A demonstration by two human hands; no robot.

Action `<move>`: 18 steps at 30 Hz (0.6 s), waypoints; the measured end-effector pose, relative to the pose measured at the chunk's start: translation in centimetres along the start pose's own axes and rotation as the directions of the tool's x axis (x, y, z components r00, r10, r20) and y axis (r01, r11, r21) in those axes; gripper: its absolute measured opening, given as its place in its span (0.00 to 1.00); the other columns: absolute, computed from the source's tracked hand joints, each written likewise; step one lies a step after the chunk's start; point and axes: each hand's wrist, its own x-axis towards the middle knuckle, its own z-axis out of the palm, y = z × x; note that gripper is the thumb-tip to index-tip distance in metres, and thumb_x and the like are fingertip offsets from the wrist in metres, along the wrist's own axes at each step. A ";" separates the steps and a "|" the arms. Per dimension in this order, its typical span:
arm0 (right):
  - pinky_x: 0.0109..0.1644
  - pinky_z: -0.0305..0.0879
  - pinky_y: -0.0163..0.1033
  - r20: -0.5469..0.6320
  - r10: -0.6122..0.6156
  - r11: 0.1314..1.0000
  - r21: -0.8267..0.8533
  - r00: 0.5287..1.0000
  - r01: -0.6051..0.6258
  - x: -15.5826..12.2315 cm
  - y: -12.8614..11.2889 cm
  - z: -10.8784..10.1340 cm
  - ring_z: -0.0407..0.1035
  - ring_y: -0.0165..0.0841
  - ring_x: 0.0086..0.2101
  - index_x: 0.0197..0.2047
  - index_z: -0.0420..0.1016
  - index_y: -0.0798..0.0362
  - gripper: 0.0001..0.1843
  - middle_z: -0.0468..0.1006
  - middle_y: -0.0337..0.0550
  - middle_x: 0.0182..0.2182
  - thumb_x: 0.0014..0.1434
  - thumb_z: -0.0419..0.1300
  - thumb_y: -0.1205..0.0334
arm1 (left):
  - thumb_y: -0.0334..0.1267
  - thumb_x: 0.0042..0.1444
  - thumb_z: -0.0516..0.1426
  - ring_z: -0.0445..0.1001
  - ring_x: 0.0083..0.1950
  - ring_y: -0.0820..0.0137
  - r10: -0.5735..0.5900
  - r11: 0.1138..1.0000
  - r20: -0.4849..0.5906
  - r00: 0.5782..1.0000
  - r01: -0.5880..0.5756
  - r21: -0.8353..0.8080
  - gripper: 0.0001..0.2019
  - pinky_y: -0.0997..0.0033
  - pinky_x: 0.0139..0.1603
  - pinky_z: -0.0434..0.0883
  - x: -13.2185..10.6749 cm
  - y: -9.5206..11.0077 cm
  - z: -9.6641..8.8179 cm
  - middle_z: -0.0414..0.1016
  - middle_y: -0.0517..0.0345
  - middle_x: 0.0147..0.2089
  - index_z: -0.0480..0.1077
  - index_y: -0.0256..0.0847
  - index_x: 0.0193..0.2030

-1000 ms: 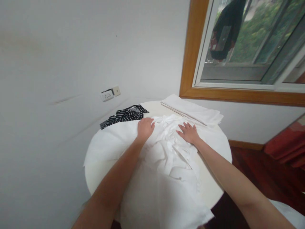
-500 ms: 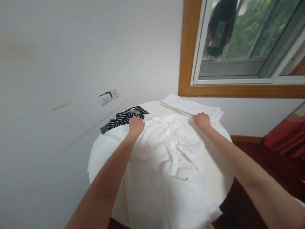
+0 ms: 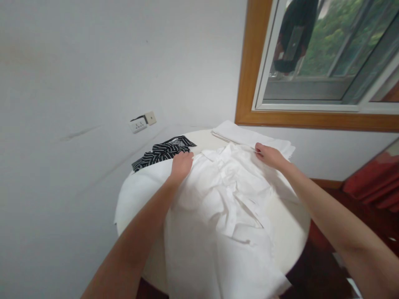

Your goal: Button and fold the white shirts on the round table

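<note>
A white shirt [image 3: 224, 195] lies spread over a round white table [image 3: 293, 232], its lower part hanging off the near edge. My left hand [image 3: 181, 164] is closed on the shirt's far left shoulder edge. My right hand [image 3: 268, 154] pinches the far right shoulder edge, close to a folded white cloth [image 3: 249, 137]. Both arms reach forward across the shirt. The collar lies between my hands.
A black-and-white striped garment [image 3: 163, 151] lies at the table's far left, just beyond my left hand. A wall socket [image 3: 141, 121] sits on the white wall. A wooden-framed window [image 3: 311, 62] is at the right, red fabric [image 3: 370, 182] below it.
Flat on the shirt a second ago, both hands have moved to its far edge and closed on it, spreading the shoulders wider apart. The shirt's top lies flatter.
</note>
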 end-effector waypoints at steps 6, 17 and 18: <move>0.28 0.44 0.35 -0.307 -0.111 0.984 -0.169 0.945 0.060 2.1 -0.4 -7.2 0.66 0.36 0.34 0.41 0.69 0.52 0.08 0.75 0.47 0.40 0.59 0.52 0.64 | 0.39 0.65 0.44 0.68 0.51 0.55 -0.086 0.996 -0.118 0.989 0.084 -0.021 0.14 0.60 0.47 0.64 2.3 -0.9 -3.8 0.73 0.44 0.45 0.68 0.38 0.47; 0.47 0.55 0.46 -0.328 0.021 0.989 -0.129 0.944 -0.067 9.7 -2.4 -2.1 0.61 0.46 0.49 0.46 0.72 0.55 0.12 0.70 0.56 0.50 0.61 0.55 0.62 | 0.36 0.61 0.47 0.61 0.60 0.48 -0.351 0.936 -0.147 0.925 0.348 -0.048 0.21 0.45 0.56 0.58 6.6 -2.5 -1.9 0.68 0.37 0.57 0.62 0.34 0.59; 0.50 0.55 0.48 -0.284 -0.010 0.992 -0.124 0.959 -0.026 9.4 -2.9 -1.1 0.60 0.47 0.51 0.47 0.73 0.54 0.12 0.69 0.56 0.53 0.59 0.57 0.62 | 0.36 0.60 0.48 0.59 0.63 0.48 -0.329 0.944 -0.151 0.932 0.325 -0.056 0.23 0.43 0.59 0.56 6.0 -1.8 -1.4 0.65 0.36 0.61 0.60 0.35 0.62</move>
